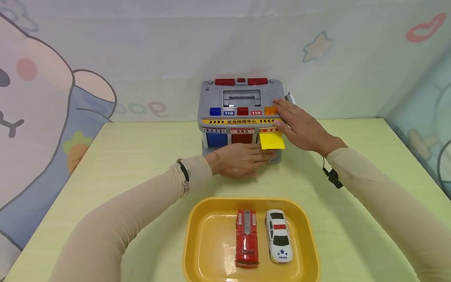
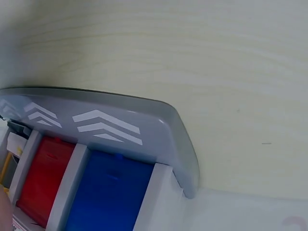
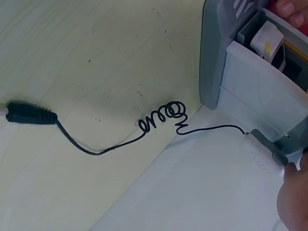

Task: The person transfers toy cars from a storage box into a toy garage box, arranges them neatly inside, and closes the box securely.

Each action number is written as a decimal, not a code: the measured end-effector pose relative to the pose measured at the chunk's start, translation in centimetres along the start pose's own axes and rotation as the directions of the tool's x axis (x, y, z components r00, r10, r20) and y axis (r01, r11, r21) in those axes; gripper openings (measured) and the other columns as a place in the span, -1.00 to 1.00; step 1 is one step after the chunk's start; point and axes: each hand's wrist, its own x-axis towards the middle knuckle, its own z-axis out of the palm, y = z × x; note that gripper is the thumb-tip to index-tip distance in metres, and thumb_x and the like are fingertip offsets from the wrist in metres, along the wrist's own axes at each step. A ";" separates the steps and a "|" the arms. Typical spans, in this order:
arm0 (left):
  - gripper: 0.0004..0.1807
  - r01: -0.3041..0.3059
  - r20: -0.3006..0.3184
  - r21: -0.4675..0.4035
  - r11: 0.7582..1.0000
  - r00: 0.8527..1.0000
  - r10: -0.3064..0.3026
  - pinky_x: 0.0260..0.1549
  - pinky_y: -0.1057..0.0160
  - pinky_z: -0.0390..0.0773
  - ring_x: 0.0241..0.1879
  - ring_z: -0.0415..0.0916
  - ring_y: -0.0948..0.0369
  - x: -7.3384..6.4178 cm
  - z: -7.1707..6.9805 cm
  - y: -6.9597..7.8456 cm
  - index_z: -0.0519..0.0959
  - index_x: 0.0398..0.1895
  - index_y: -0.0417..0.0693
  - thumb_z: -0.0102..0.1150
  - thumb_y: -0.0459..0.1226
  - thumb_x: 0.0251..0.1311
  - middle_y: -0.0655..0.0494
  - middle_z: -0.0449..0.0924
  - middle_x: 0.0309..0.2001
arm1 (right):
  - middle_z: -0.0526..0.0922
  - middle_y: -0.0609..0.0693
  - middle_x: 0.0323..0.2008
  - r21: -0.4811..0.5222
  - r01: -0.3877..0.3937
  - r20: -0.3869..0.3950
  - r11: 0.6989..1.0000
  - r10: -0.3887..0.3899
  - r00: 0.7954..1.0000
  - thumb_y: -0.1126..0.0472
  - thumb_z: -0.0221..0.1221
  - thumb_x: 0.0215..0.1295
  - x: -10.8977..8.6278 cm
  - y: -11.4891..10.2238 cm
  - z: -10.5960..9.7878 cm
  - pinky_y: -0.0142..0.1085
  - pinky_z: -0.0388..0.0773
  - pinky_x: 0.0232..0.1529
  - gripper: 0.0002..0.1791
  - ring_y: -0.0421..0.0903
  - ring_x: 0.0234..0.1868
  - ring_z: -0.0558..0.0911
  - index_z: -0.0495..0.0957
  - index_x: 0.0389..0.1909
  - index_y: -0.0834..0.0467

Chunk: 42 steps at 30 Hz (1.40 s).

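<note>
A grey toy emergency station [image 1: 211, 102] with a carry handle stands against the back wall. Its blue door [image 1: 216, 140] and red door [image 1: 241, 138] are down, while the yellow door [image 1: 272, 141] is swung up. My left hand [image 1: 239, 159] lies flat in front of the bays, fingers reaching below the yellow door. With straight fingers, my right hand [image 1: 303, 127] rests on the station's top right corner. Inside the raised-door bay sits a white toy vehicle [image 3: 267, 41], partly hidden, close to the left fingertips in the right wrist view.
Nearer on the table, a yellow tray [image 1: 202, 201] holds a red toy fire truck [image 1: 247, 239] and a white toy police car [image 1: 278, 237]. A coiled black cord [image 3: 168, 111] runs from a black plug [image 3: 31, 113] to a white-and-grey piece [image 3: 267, 149] at the station's side.
</note>
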 end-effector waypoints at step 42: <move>-0.10 -0.009 -0.118 -0.047 0.999 0.993 0.003 0.59 0.13 -0.29 0.63 -0.27 0.11 -1.5 -0.2 -0.1 -0.08 0.62 -0.08 -0.30 0.27 0.43 0.02 -0.23 0.65 | 0.02 0.13 0.60 0.031 -0.006 0.017 0.999 0.006 1.000 -0.08 -0.21 0.61 -0.1 0.0 -0.3 0.06 -0.02 0.58 -0.30 0.12 0.62 -0.01 0.02 0.56 0.26</move>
